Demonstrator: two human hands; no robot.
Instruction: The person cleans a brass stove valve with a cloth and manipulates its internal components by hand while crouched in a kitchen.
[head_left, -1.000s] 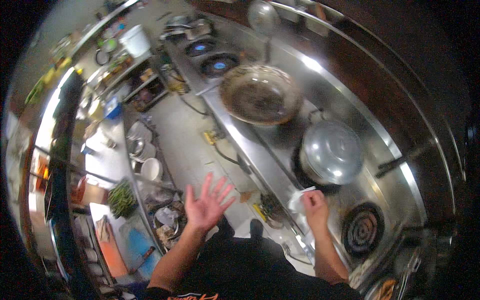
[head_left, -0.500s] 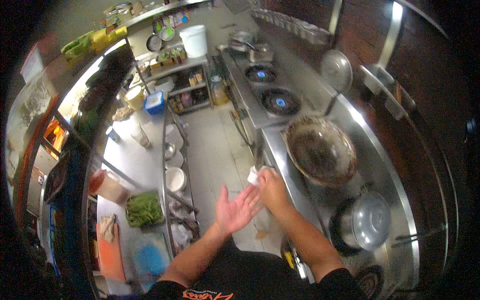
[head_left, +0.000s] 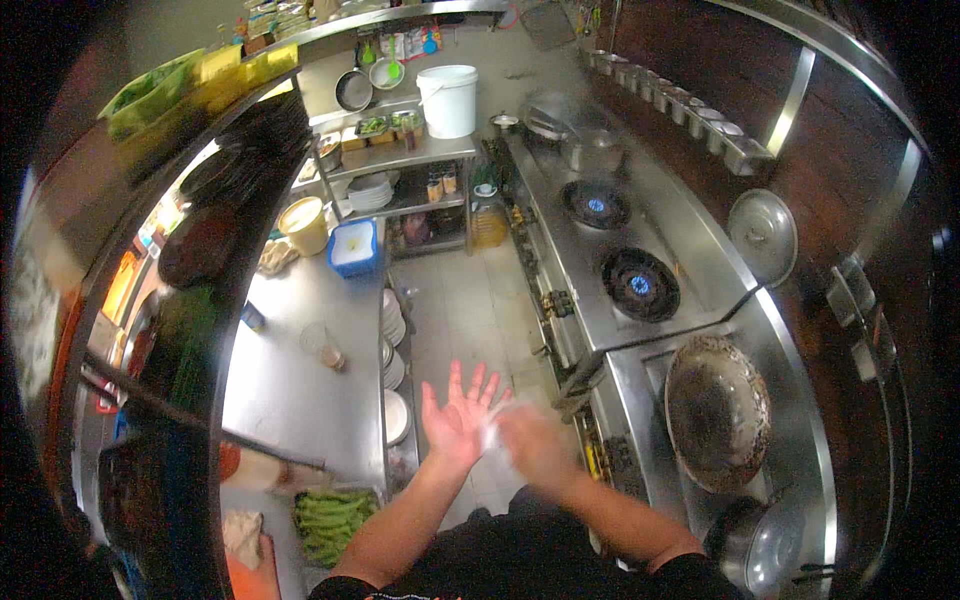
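Observation:
My left hand (head_left: 455, 420) is held palm up with its fingers spread, above the floor in the middle of the aisle. My right hand (head_left: 535, 450), smeared by motion, grips a white cloth or paper towel (head_left: 494, 430) against the right side of my left palm. Below and left of my hands is a tray of green vegetables (head_left: 330, 525). To their right sit a large speckled, stained pan (head_left: 718, 410) and a covered metal pot (head_left: 760, 540) on the steel range.
At left, a steel worktable (head_left: 270, 390) holds a blue tub (head_left: 352, 248), with stacked plates (head_left: 393, 330) below. Ahead, shelving (head_left: 360, 150) carries a white bucket (head_left: 446, 100). Two lit burners (head_left: 639, 283) are on the range at right. The tiled floor (head_left: 450, 290) runs between.
My right hand has brought the white cloth from beside the range over to my open left palm. My view has swung toward the far shelving, bringing more of the aisle ahead into sight.

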